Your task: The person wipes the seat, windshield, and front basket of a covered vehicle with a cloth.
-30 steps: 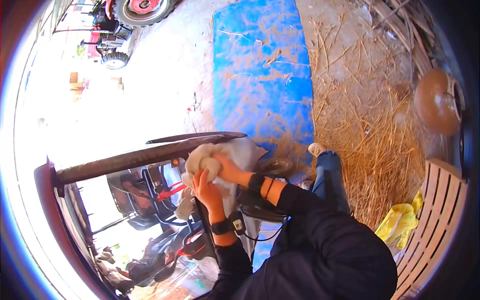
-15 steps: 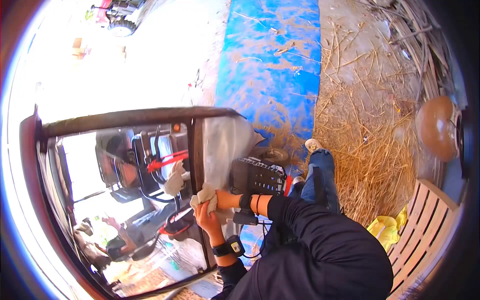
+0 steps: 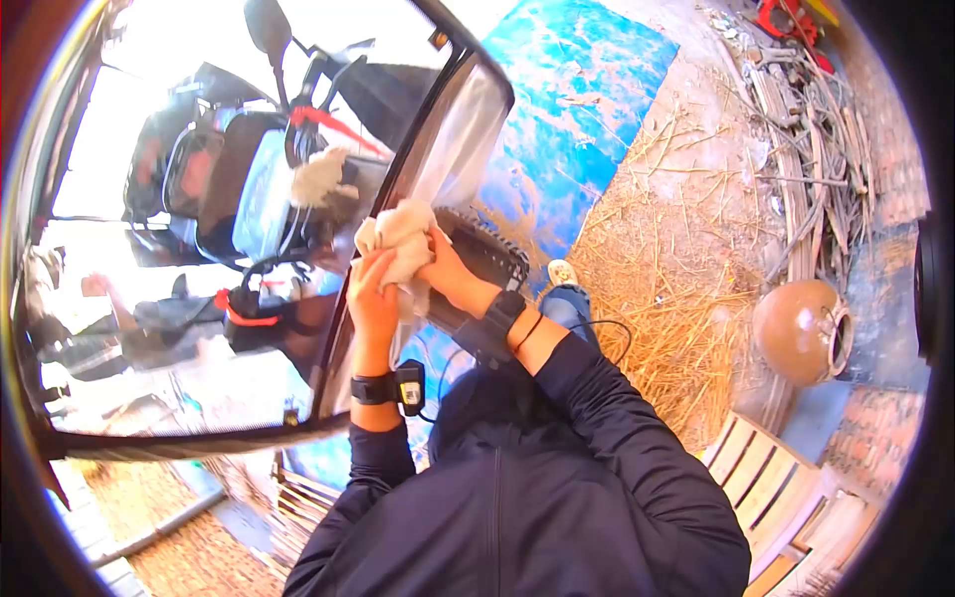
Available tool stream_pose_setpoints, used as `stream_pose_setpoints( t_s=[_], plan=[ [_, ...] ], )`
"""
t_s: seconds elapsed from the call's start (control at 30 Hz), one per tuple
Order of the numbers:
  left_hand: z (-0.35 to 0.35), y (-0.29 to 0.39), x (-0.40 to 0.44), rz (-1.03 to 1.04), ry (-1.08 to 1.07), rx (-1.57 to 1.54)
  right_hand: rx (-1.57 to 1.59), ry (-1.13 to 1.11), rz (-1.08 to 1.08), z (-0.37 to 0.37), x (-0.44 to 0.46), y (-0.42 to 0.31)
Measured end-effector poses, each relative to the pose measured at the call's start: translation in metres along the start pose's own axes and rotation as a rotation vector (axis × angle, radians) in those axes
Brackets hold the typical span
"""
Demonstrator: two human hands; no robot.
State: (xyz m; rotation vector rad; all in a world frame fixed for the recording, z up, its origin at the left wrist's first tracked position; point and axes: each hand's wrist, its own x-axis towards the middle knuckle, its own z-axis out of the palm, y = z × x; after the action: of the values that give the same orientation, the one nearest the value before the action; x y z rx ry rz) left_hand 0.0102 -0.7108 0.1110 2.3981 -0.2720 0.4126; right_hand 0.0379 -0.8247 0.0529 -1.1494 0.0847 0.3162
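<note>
A pale, crumpled cloth (image 3: 400, 239) is bunched between my two hands at the edge of a dark-framed glass pane (image 3: 343, 234). My left hand (image 3: 372, 294) grips the cloth from below, its fingers curled against it. From the right, my right hand (image 3: 448, 269) is closed on the same cloth. Through or in the glass show a mirror, red straps and a seat-like dark shape, with a pale patch that looks like the cloth's reflection. Clear plastic sheeting (image 3: 463, 129) hangs beside the frame.
A dirty blue mat (image 3: 587, 90) lies on the ground beyond. Straw (image 3: 662, 328) covers the floor on the right, near a brown clay jar (image 3: 796, 331). Piled sticks (image 3: 816, 159), a slatted wooden bench (image 3: 761, 478) and a black crate-like object (image 3: 482, 254) are also there.
The view has turned, so the framed glass now stands tilted and higher at the left. Both hands, still on the cloth, have moved up along the frame's edge since half a second ago.
</note>
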Motion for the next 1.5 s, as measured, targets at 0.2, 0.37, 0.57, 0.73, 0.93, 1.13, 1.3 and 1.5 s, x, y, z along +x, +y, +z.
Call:
stream_pose_setpoints(
  t_s=[0.2, 0.37, 0.57, 0.73, 0.93, 1.13, 1.3, 1.5],
  plan=[
    [-0.071, -0.011, -0.063, -0.228, 0.064, -0.185, 0.284, -0.526, 0.225, 0.065, -0.034, 0.039],
    [-0.089, -0.014, -0.098, -0.303, 0.131, -0.29, 0.143, -0.588, 0.219, 0.084, -0.053, 0.05],
    [-0.08, -0.016, -0.091, -0.304, 0.176, -0.277, 0.192, -0.569, 0.324, 0.073, -0.045, 0.047],
    [-0.069, -0.009, -0.077, -0.337, 0.202, -0.291, 0.134, -0.527, 0.204, 0.059, -0.033, 0.023],
    [-0.029, 0.002, -0.013, -0.252, 0.162, -0.295, 0.174, -0.35, 0.064, 0.019, 0.024, -0.005],
    [0.026, 0.011, 0.077, -0.189, 0.123, -0.572, 0.276, -0.095, -0.234, -0.041, 0.074, -0.105],
    [0.073, 0.042, 0.112, -0.184, -0.179, -0.736, -0.065, -0.009, -0.43, -0.116, 0.076, -0.139],
    [0.116, 0.014, 0.068, -0.708, -0.817, -1.069, 0.584, 0.015, -0.04, -0.207, 0.006, -0.061]
  ],
)
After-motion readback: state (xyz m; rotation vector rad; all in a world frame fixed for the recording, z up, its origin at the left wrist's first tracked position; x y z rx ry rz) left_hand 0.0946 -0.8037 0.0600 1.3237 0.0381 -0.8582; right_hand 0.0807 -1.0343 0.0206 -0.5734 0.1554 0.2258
